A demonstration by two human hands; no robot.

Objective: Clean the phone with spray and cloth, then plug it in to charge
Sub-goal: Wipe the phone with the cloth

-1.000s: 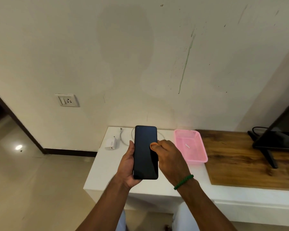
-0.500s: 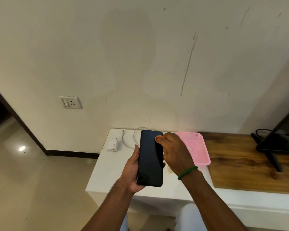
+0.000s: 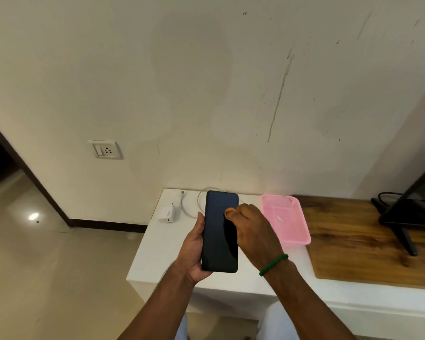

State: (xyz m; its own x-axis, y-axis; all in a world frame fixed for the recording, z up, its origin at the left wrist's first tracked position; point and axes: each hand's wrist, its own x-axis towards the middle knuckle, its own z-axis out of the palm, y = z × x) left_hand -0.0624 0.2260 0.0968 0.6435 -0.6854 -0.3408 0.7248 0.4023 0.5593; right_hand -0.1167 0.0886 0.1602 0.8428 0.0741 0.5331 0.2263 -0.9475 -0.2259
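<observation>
Grips phone (image 3: pixel 219 239) upright in left hand (image 3: pixel 194 253); presses orange cloth (image 3: pixel 229 213), pinched in right hand (image 3: pixel 254 233), onto upper screen.

home room: tv (image 3: pixel 412 212) on wooden unit (image 3: pixel 368 244), wall socket (image 3: pixel 105 149)

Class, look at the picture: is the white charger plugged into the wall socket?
No, the charger lies on the white table, apart from the wall socket.
</observation>
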